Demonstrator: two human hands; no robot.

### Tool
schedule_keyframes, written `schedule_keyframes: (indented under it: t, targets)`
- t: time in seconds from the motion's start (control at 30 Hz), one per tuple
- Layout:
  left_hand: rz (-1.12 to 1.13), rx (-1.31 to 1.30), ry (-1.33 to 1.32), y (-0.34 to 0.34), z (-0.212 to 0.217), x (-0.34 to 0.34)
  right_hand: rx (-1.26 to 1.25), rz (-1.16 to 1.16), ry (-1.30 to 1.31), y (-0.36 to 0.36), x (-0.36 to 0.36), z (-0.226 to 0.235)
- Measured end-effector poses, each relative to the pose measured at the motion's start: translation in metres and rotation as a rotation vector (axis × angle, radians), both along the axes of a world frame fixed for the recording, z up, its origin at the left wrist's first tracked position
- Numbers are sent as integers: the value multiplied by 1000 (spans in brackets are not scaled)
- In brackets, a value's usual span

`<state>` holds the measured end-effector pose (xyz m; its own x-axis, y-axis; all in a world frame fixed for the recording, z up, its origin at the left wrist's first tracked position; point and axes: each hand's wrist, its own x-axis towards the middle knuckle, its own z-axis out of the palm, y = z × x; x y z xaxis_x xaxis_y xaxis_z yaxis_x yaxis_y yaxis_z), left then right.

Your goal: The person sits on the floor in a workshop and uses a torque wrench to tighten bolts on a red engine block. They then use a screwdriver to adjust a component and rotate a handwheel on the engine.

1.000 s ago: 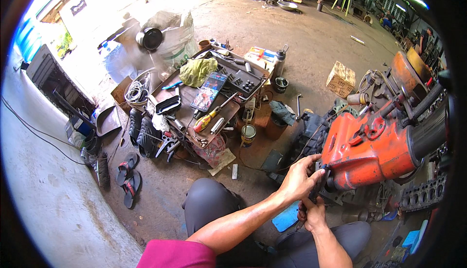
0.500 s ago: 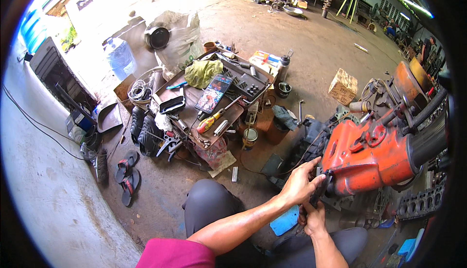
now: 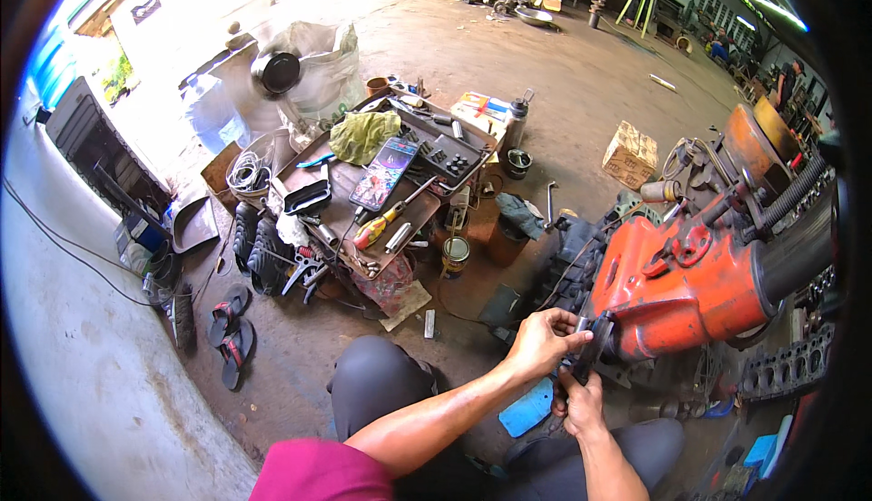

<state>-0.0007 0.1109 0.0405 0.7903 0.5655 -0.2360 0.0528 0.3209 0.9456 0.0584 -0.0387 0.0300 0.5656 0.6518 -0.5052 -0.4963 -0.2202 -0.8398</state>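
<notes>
So, noon is straight up, working left to right. Around 10 o'clock there's a bluish jug (image 3: 213,112), can't make out its contents. Nearer 9:30 a bucket (image 3: 250,195) has coiled cable (image 3: 243,170) in it. Pale sack (image 3: 331,74) at 11, with a round black pan (image 3: 280,72) against it.

Just left of centre is the brown tray (image 3: 341,197): green rag (image 3: 365,136), phone (image 3: 386,174), screwdriver (image 3: 371,232), plus an inner tray (image 3: 470,149) with small black parts (image 3: 454,164). Dead centre, a tin (image 3: 455,266), contents unclear. Bucket number two, the brown one (image 3: 505,247), sits toward 3 with a grey-blue cloth (image 3: 520,216) in its mouth.

Hands are between 4 and 5. Left hand (image 3: 542,344) has thumb and fingers pinched on a short metal cylinder (image 3: 582,324); just below, the right hand (image 3: 581,403) is wrapped round a dark part (image 3: 596,342). Both pieces are right by the red machine (image 3: 681,278) at 3:30. Carton (image 3: 629,154) at 2, contents hidden.
</notes>
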Motion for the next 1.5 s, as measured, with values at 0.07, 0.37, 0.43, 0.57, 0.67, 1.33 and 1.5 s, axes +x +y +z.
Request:
schedule_keyframes:
  t: [0.07, 0.37, 0.43, 0.57, 0.67, 1.33, 1.5]
  targets:
    - [-2, 37, 15, -1, -2, 0, 6, 31, 8, 0, 0, 1]
    - [11, 219, 58, -4, -1, -2, -36, 26, -45, 4, 0, -1]
    - [8, 219, 72, -4, 0, -2, -54, 29, -57, 4, -1, -2]
    - [17, 225, 79, -5, 0, -2, -29, 33, -82, 6, -1, -5]
    - [17, 230, 86, -5, 0, -1, -4, 47, -85, 7, -2, -8]
    - [33, 332, 102, -7, -3, 0, 11, 44, -100, 8, -2, -15]
    - [31, 367, 108, -9, -6, 0, -4, 10, -140, 7, -1, -17]
